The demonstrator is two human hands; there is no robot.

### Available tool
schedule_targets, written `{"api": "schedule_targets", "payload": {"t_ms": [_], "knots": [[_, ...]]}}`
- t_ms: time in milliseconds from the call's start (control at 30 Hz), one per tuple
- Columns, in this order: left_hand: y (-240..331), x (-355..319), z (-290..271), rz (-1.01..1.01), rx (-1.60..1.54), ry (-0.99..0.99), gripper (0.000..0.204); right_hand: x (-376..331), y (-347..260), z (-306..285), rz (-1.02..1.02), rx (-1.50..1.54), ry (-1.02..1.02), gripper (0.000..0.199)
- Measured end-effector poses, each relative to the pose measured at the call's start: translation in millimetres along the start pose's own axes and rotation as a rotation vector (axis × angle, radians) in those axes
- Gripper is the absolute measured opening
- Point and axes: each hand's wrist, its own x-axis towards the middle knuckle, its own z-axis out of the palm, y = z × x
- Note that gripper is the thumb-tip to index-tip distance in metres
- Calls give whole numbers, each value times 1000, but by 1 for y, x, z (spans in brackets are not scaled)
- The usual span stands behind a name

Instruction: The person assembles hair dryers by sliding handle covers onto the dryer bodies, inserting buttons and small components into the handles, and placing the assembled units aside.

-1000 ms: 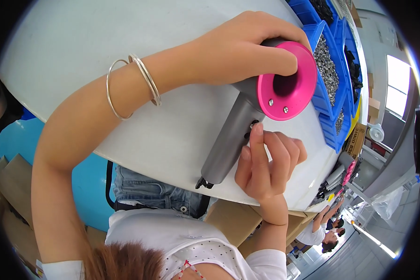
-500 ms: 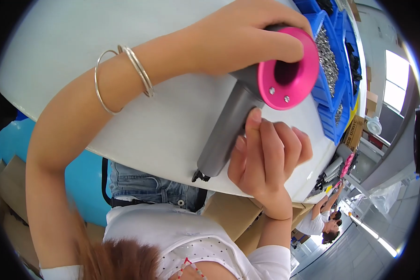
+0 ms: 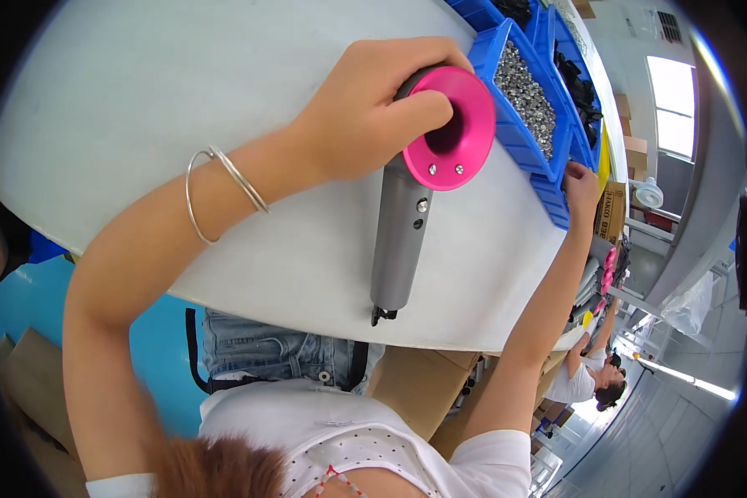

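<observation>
My left hand (image 3: pixel 378 108) grips the head of a hair dryer (image 3: pixel 400 241) with a grey body and a pink ring, the thumb reaching over the ring's edge into its opening. Two small shiny studs sit in the ring. On the grey handle, a silver button (image 3: pixel 422 206) shows above a small dark hole (image 3: pixel 418 224). A black end piece sticks out at the handle's bottom. My right hand (image 3: pixel 581 189) dips its fingers into a small blue bin (image 3: pixel 552 199) at the right; the fingertips and anything between them are hidden.
Beside the small bin stand a larger blue bin (image 3: pixel 515 124) of small shiny metal parts and another blue bin (image 3: pixel 566 50) with black parts. A white table (image 3: pixel 224 50) lies under the dryer. Cardboard boxes (image 3: pixel 423 386) stand below its edge. Another person (image 3: pixel 585 378) works far right.
My right hand has left the dryer's handle and moved right to the small blue bin. The dryer, still in my left hand, appears farther left, its handle button and hole now uncovered.
</observation>
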Motion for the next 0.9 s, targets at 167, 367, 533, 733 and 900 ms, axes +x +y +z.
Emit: {"api": "schedule_targets", "payload": {"t_ms": [167, 367, 533, 733, 900], "knots": [[4, -1, 4, 6, 37, 27, 33, -10, -13, -12, -48, 13, 84, 16], [8, -3, 4, -8, 74, 53, 35, -16, -20, -12, -22, 131, 210, 19], [-1, 3, -12, 82, 79, -53, 42, -45, -55, -21, -103, 324, 354, 16], [-13, 17, -13, -100, -96, -252, 60, -186, -155, -32, -78, 1414, -100, 14], [5, 6, -1, -180, -80, -141, 55, -199, -179, -11, 28, 1862, -392, 17]]}}
